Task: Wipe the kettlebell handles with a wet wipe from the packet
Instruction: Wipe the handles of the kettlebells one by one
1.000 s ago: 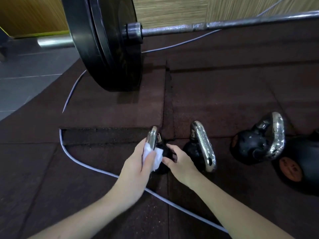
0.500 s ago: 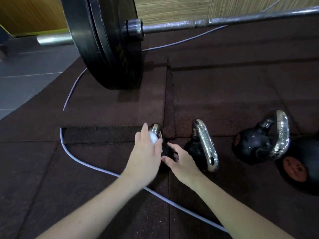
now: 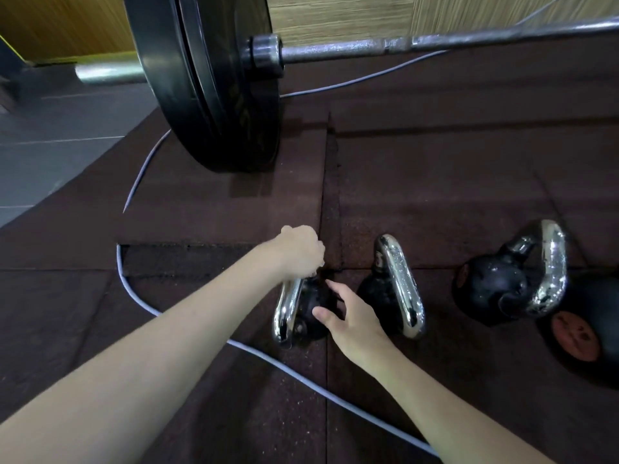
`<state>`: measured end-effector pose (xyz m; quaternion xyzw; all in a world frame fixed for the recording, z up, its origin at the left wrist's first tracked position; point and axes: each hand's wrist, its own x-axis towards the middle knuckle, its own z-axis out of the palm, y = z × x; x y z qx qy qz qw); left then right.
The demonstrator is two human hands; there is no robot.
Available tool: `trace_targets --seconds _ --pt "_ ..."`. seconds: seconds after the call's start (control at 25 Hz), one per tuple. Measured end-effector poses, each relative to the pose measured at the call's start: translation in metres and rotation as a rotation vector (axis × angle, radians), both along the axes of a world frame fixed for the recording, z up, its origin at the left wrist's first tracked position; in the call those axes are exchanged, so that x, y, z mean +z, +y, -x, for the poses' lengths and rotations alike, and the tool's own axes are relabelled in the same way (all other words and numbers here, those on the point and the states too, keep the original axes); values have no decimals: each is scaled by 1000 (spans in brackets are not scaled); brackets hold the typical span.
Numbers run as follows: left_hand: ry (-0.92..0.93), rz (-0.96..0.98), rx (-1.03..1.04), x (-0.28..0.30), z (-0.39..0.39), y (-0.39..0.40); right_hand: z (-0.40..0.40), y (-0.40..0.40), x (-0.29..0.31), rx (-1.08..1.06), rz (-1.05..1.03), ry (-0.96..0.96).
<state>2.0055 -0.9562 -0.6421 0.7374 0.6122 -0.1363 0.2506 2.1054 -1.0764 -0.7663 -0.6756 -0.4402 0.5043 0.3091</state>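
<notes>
Your left hand [image 3: 301, 251] is curled tight over the far end of the small kettlebell's chrome handle [image 3: 284, 308], the wipe hidden inside it, while your right hand [image 3: 348, 318], fingers loosely spread, steadies the kettlebell [image 3: 311, 304], which could roll if that brace slips.

1. The leftmost kettlebell handle [image 3: 287, 309] is mirror-glossy chromed metal; its ball [image 3: 310, 304] is matt black.
2. The floor [image 3: 435, 182] is rough, speckled rubber.
3. The barbell shaft [image 3: 435, 41] is dull metal; its plate [image 3: 207, 82] is matt black.
</notes>
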Motion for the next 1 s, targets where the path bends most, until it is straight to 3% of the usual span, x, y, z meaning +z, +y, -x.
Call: trace_targets --seconds 0.24,0.4,0.52,0.6,0.8,0.92,1.0 --pt "-591 -356 33 -22 53 -106 0 2 -1 -5 11 -8" --pt "-870 -327 267 -57 64 -145 3 2 -2 -11 14 -39" --pt "-944 -276 411 -83 63 -152 2 1 -1 -17 24 -19" --pt "-984 -267 404 -75 59 -154 2 1 0 -12 25 -19" --pt "-754 -256 342 -27 47 -113 1 1 3 -7 6 -42" --pt "-398 -60 228 0 27 -48 1 -2 4 15 -6 -46" --pt "-102 72 22 19 6 -8 2 -2 6 20 -19 -58"
